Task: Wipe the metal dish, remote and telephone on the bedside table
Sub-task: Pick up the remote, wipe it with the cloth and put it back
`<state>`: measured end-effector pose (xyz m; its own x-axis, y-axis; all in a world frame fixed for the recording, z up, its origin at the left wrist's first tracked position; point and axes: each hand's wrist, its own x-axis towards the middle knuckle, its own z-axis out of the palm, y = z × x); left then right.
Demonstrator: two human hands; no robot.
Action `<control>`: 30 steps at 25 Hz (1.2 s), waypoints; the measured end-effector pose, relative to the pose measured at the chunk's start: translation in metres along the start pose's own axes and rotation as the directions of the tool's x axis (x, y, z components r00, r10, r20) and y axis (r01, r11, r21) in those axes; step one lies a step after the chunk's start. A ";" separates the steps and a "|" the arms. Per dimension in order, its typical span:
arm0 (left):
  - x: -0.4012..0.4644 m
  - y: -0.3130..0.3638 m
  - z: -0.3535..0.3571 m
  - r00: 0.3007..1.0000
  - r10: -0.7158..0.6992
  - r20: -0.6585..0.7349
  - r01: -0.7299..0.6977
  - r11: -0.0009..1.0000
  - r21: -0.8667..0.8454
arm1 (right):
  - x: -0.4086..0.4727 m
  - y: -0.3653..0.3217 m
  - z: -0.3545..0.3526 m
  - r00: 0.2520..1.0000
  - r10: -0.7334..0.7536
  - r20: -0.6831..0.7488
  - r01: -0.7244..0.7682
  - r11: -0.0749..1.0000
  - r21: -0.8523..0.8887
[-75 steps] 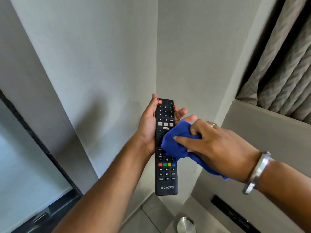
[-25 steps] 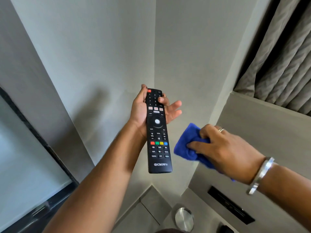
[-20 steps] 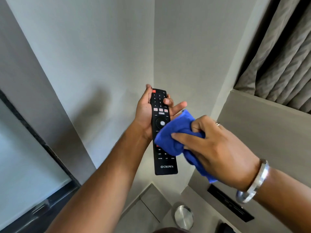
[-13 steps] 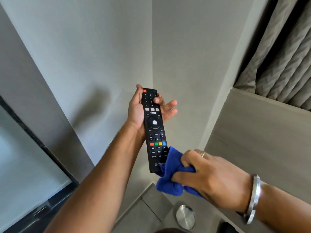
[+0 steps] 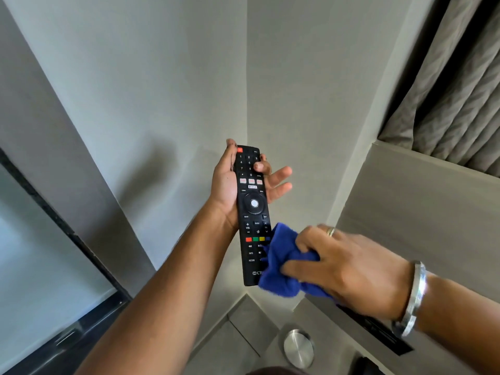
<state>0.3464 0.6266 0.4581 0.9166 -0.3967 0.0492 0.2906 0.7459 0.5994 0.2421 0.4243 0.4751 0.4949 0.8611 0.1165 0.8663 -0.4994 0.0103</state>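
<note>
1. The black remote (image 5: 251,212) carries number keys: 1, 2, 3, 4, 5, 7, 8 and 0 can be read.
2. A white "NETFLIX" key sits below them.
3. Smaller labels read BACK, VOL, INFO and PICTURE.
4. At the foot, a logo starts "CR"; the blue cloth (image 5: 281,262) covers the rest.

One remote (image 5: 251,212), one blue cloth (image 5: 284,263), one metal dish (image 5: 297,348), two hands, one bracelet (image 5: 414,296), and one ring (image 5: 330,232) in view.

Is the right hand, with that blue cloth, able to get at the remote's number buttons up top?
Probably yes: the right hand and cloth sit at the remote's lower end; only a left-hand fingertip rests there.
</note>
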 end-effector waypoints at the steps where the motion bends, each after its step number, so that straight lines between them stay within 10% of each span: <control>1: -0.001 -0.004 0.001 1.000 0.003 -0.013 -0.003 1.000 0.006 | 0.004 0.004 -0.007 0.996 0.073 -0.056 -0.071 0.997 0.036; 7: 0.003 -0.035 0.008 0.996 -0.001 0.088 -0.008 0.995 0.097 | 0.056 0.040 -0.030 0.730 0.346 -0.590 -0.377 0.923 0.074; 13: 0.034 -0.031 -0.004 0.998 0.048 -0.028 -0.049 0.998 -0.044 | 0.030 -0.006 0.050 0.831 0.488 -0.267 -0.236 0.744 0.625; 15: 0.043 -0.043 -0.019 0.998 0.023 -0.062 -0.023 1.000 0.002 | 0.003 -0.013 0.080 0.900 0.414 -0.136 -0.278 0.786 0.552; 18: 0.051 -0.084 -0.054 0.975 -0.134 -0.178 0.163 0.974 0.158 | -0.043 0.003 0.111 0.811 0.585 0.009 -0.532 0.731 0.426; 25: 0.034 -0.303 -0.172 0.714 -0.419 -0.560 0.658 0.676 0.332 | -0.207 0.021 0.249 0.048 0.987 0.152 -0.898 -0.024 0.440; 30: 0.052 -0.495 -0.258 0.729 -0.330 -0.600 0.684 0.386 0.619 | -0.300 0.007 0.383 -0.229 0.957 0.178 -0.862 -0.284 0.419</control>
<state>0.3209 0.3750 -0.0417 0.7371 -0.2144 -0.6409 0.5692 -0.3143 0.7598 0.1256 0.1994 0.0602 0.7277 -0.6581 -0.1935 -0.6449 -0.5602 -0.5199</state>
